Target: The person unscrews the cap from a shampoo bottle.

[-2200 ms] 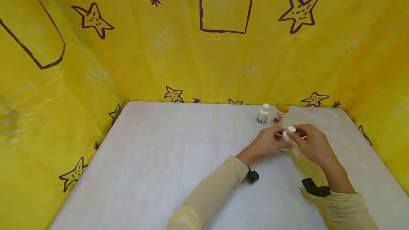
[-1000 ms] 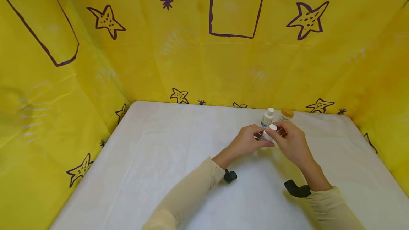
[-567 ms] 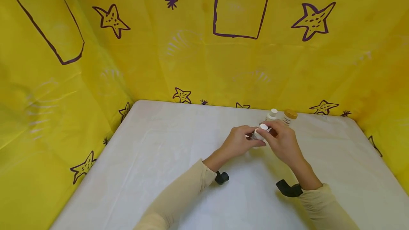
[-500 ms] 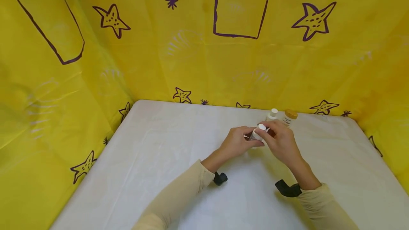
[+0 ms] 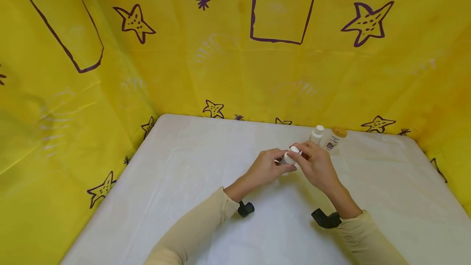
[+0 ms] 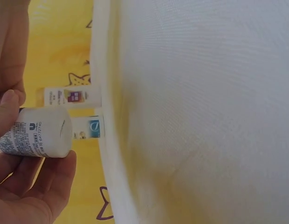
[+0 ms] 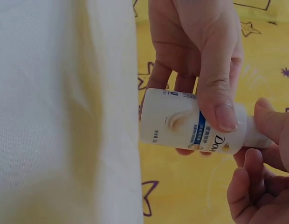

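The small white bottle is held above the bench, a little right of its centre, lying almost on its side with the cap pointing to about 1 o'clock. The left hand is clamped on the body: in the right wrist view its thumb presses across the label and the fingers wrap behind. The right hand pinches the cap end with its fingertips, so both hands meet on the one bottle. To do this step well, I think the left hand should keep the body firm and steady while only the right fingers turn the cap, and the bottle should be tipped more upright so nothing can spill. The grip on the cap looks shallow, so a slip is possible. At 1 o'clock from the hands, near the far edge of the bench, stand a white-capped bottle and a tan-capped bottle, close together. Compared with the earliest frame, the hands and the held bottle now appear more to the left and further from these two bottles, though the camera also shifted; the grip of both hands looks the same.
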Tool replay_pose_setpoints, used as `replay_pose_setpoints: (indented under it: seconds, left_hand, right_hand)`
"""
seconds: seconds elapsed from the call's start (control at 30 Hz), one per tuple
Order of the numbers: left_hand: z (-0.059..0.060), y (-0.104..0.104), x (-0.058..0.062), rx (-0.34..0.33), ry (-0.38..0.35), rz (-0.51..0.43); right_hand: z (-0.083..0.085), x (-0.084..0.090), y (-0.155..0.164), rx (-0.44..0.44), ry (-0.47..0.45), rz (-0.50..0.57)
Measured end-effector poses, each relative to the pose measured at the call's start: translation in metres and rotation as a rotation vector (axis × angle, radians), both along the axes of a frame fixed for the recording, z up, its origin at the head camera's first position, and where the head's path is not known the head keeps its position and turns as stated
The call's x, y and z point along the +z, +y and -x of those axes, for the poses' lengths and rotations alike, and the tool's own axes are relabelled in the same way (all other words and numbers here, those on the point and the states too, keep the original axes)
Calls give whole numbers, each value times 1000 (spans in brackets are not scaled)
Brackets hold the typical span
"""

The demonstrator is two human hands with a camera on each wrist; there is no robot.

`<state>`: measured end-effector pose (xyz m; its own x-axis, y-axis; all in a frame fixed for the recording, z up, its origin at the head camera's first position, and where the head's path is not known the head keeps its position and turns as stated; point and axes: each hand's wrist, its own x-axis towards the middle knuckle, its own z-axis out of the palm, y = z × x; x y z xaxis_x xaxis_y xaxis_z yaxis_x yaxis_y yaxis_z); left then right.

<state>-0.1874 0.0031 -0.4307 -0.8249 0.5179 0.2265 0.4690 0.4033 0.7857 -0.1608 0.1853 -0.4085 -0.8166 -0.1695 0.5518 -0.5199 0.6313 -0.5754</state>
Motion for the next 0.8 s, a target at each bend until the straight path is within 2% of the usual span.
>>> replay_pose_setpoints:
  seconds: [0.17,0.47,0.67,0.8]
  left_hand:
    - [0,-4,1,-15,-25,-2]
    - [1,-12,3,-30,-55,3]
    - [3,-16,5,-77,-109,-31]
    - [4,-16,6,-85,-101,-37]
  right_hand:
    - [-1,0,-3,-5,3,-18]
    - [2,-2,-7,48,39,14]
    - [0,1,-4,119,1,26]
    - [-2,3,-1,151,-24,3]
